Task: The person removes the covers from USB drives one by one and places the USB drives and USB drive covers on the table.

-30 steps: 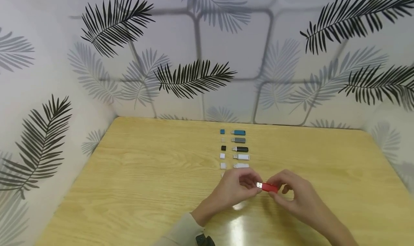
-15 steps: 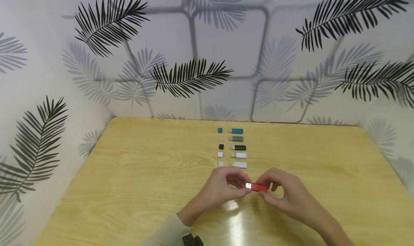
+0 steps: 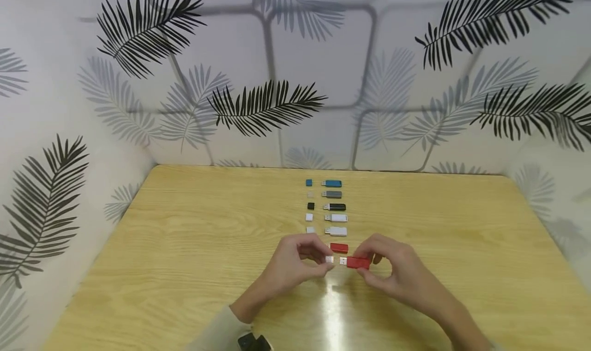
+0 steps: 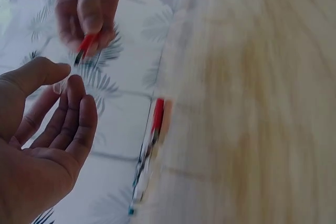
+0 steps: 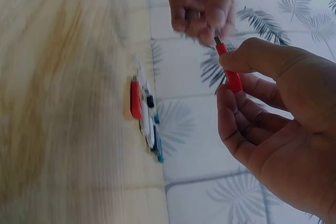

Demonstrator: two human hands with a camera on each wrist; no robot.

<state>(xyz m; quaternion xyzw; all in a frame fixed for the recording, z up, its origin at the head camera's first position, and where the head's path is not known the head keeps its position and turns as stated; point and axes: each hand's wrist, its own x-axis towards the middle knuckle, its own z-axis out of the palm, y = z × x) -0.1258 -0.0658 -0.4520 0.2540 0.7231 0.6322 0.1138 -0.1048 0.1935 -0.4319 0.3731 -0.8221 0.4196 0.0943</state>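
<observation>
My right hand [image 3: 399, 269] pinches a red USB flash drive [image 3: 358, 262] by its body, with the bare metal plug pointing left. Facing it, my left hand [image 3: 288, 266] pinches a small clear cap [image 3: 329, 259] between thumb and fingertips. A short gap separates cap and plug. In the right wrist view the held drive [image 5: 229, 66] is tilted between thumb and fingers, its plug towards the other hand. Just beyond the hands, a second red flash drive [image 3: 339, 248] lies on the table, its left end hidden by my left fingers.
Several more flash drives stretch back in a column on the wooden table [image 3: 208, 248]: white [image 3: 335, 231], black [image 3: 337, 207], grey [image 3: 332, 194] and blue [image 3: 332, 183]. Left of them runs a column of caps, among them a black cap [image 3: 311, 206]. A leaf-patterned wall [image 3: 318, 135] rises behind.
The clear cap has come away from the red drive's plug, leaving a gap. Both hands have shifted left in the head view, which has itself turned. The second red drive is now uncovered.
</observation>
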